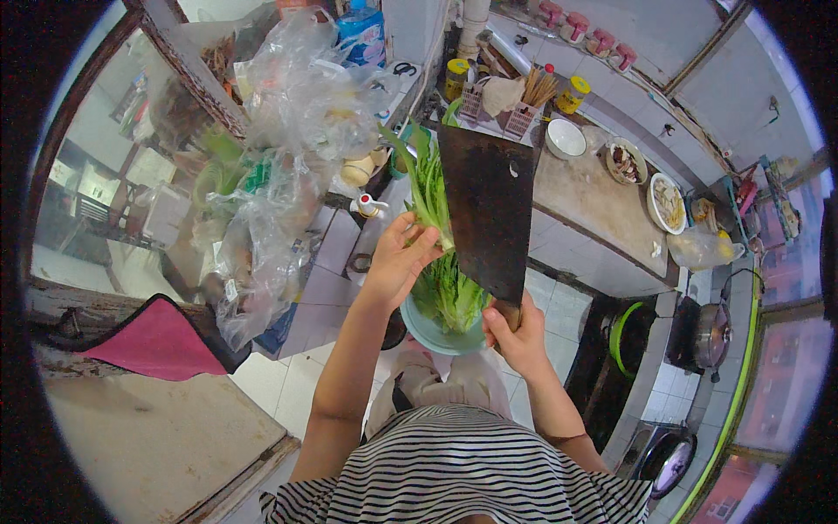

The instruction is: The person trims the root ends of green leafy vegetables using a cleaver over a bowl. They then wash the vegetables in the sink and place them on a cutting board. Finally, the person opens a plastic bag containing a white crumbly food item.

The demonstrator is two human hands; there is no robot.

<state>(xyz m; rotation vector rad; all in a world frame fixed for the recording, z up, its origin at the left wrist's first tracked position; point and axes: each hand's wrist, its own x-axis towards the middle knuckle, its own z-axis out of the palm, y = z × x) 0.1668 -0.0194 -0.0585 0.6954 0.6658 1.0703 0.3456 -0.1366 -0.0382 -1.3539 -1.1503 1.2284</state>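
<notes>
My left hand [404, 259] pinches the pale stem end of a leafy green vegetable [427, 180], whose leaves point away from me. In my right hand [517, 334] is the handle of a wide, dark-bladed cleaver [488, 209], held with the blade upright and pointing away, just right of the leaves. Below both hands a light-green plastic basin [445, 345] holds more leafy greens [450, 295]. The cleaver hides part of what lies behind it.
Crumpled plastic bags [288, 98] fill the left side, near a red-marked tap handle [368, 205]. On the right counter [576, 190] stand a white bowl [565, 138], a bowl of cut food [626, 161] and an oval dish [666, 204]. Farther right sits a lidded pot [712, 335].
</notes>
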